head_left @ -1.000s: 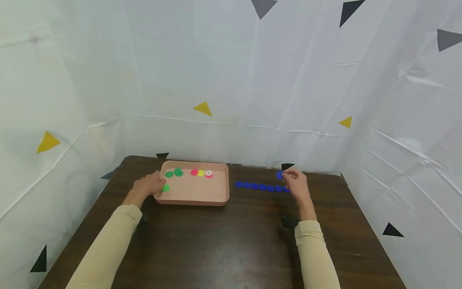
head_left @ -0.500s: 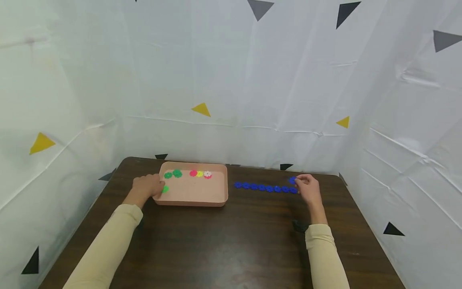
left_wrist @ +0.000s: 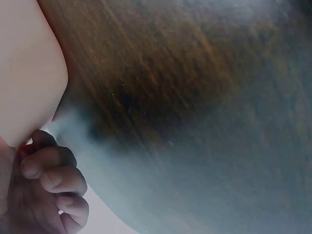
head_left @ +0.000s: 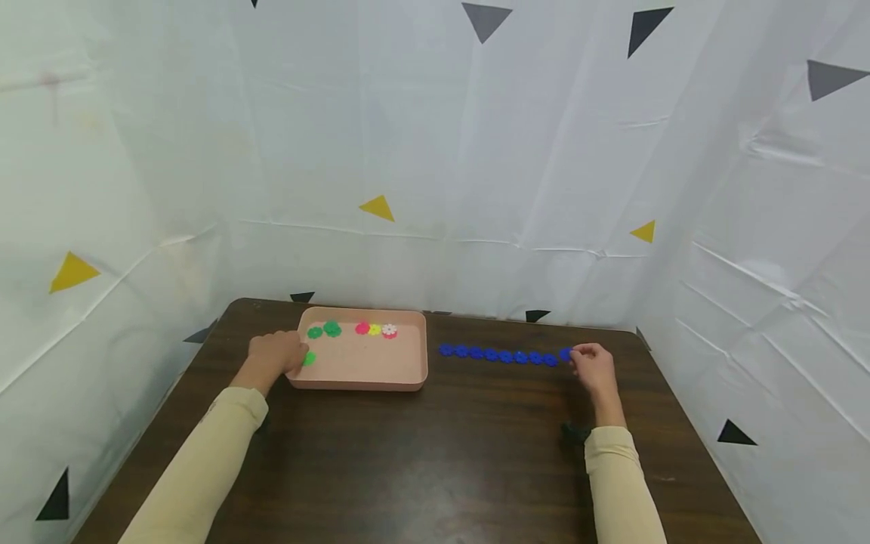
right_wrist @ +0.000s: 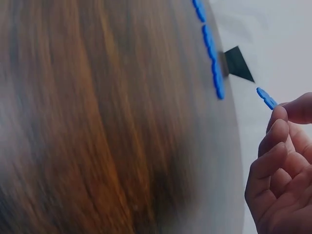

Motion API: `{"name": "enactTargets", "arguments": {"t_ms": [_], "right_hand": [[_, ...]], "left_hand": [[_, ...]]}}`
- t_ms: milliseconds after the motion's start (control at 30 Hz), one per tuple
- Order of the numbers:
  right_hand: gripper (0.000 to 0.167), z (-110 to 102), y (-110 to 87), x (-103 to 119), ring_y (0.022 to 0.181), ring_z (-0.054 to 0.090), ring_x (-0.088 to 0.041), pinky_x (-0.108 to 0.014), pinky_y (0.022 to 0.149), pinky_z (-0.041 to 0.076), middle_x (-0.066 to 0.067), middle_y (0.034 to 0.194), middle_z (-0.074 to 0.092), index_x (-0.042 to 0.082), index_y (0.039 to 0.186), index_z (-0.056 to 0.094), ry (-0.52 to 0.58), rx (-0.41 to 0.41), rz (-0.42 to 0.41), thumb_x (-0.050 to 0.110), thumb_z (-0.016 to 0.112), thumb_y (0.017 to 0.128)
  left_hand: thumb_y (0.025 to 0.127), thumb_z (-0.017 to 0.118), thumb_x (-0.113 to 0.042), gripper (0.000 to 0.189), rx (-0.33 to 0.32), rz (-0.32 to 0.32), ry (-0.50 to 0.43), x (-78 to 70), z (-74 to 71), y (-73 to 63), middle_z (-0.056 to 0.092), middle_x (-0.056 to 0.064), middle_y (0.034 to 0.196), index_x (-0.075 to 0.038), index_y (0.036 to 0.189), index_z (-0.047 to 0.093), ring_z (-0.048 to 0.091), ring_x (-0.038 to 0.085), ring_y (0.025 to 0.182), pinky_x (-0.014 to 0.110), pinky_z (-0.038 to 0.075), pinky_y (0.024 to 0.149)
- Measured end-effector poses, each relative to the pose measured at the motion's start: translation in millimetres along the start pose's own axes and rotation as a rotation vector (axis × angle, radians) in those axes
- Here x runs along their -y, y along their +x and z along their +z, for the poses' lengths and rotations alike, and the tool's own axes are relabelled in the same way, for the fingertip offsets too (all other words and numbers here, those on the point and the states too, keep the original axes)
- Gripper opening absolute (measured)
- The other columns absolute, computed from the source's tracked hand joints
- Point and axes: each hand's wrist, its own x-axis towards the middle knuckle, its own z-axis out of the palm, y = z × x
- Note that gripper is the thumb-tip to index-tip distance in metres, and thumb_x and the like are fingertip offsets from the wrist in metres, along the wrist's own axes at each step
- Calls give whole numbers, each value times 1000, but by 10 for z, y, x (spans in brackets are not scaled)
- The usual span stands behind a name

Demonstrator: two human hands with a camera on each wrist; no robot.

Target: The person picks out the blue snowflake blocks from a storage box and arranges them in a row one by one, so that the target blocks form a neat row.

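My right hand point(head_left: 594, 369) pinches a blue flower-shaped disc point(right_wrist: 266, 98) between thumb and fingertips, just off the right end of a row of several blue flower discs point(head_left: 506, 356) on the table. In the right wrist view the held disc is edge-on, above the table surface. My left hand point(head_left: 275, 353) grips the left edge of a pink tray point(head_left: 367, 370), its fingers point(left_wrist: 63, 179) curled under the rim in the left wrist view. Inside the tray lie green flower discs point(head_left: 331, 329), a light green one point(head_left: 309, 358) by the left fingers, and pink, yellow point(head_left: 374, 329) and white ones point(head_left: 389, 330).
The dark wooden table point(head_left: 435, 453) reaches back to a white hanging sheet point(head_left: 435, 151) printed with grey, black and yellow triangles. Sheeting also closes in the left and right sides. The tray stands on the table's back left part.
My right hand has moved right along the blue row with the pinched disc, then lowered toward the row's right end. The left hand has stayed on the tray edge.
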Motion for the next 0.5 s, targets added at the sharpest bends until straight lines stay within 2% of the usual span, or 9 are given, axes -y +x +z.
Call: {"name": "enactTargets", "arguments": {"t_ms": [167,333,500], "right_hand": [[26,-5,45,-98,70,61,-9,-22,62,52,-4,86,68,-6,125,59,16,21,39,14,58,108],[29,7,57,-134,72,61,-8,-22,63,54,-4,85,68,-8,127,58,26,50,79,12,56,108],[29,27,90,-137,70,60,-8,-23,62,51,-2,84,67,-7,127,59,3,46,118,14,57,107]], "left_hand": [[108,42,-30,36,7,-8,-19,32,-4,-13,57,13,82,-5,92,62,56,30,78,49,45,77],[109,39,-32,39,6,-4,-36,30,-11,2,57,12,82,-5,94,62,57,30,79,49,46,78],[108,38,-32,40,16,-18,-67,26,29,40,56,12,81,-6,91,62,57,29,78,50,46,78]]}}
